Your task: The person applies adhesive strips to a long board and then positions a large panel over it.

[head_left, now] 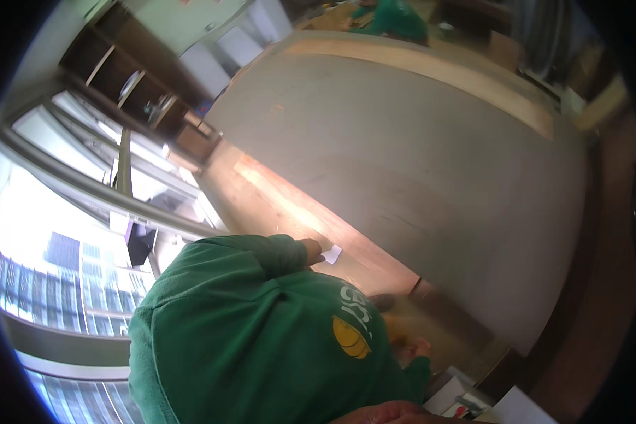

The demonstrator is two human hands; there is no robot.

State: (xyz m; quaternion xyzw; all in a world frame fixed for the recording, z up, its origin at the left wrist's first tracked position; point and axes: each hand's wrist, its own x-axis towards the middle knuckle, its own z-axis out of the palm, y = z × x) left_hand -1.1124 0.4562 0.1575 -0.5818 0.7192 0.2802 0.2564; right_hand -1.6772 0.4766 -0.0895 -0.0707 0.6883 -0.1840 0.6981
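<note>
My left hand (314, 252) reaches out from a green sleeve over the wooden floor strip. Its fingers are closed on a small white piece of paper (331, 254), which sticks out past the fingertips. My right hand (421, 348) is low in the view, by the front of my green sweatshirt (261, 339). Blur smears its fingers, and whether it holds anything does not show. A brownish, blurred shape (403, 328) lies just beyond it.
A large grey surface (403, 155) with a light wooden border (283, 191) fills the middle. Windows (63, 268) run along the left, with an open shelf unit (131, 85) farther off. White boxes (466, 396) stand at lower right. Another person in green (399, 21) is at the far side.
</note>
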